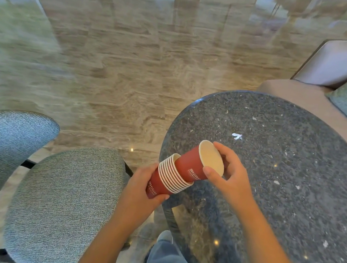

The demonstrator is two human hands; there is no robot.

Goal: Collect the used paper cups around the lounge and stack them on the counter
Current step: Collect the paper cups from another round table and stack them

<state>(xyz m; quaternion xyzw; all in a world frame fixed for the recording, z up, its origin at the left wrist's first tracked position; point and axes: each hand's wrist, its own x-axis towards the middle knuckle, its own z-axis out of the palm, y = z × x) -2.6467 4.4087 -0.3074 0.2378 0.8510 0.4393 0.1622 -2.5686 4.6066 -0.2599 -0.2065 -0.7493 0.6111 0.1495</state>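
Polished marble floor [110,69] surrounds a round speckled granite counter [284,166]. Over its 9 o'clock edge, the right hand [233,180] has its fingers [223,148] pinching the rim of a red, white-lined paper cup [188,166], base tucked into the stack of nested red cups [171,176] at the cup's 8 o'clock, which the left hand [140,184] grips.

"Hilton" on red cup [192,166] and cup stack [163,181]

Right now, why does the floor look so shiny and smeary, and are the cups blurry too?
Head view: the polished floor mirrors the bright room, so glare streaks it, and its left side is smeared by blur; the stack of cups and the cup at its mouth look sharp; the wide lens bends the round table.
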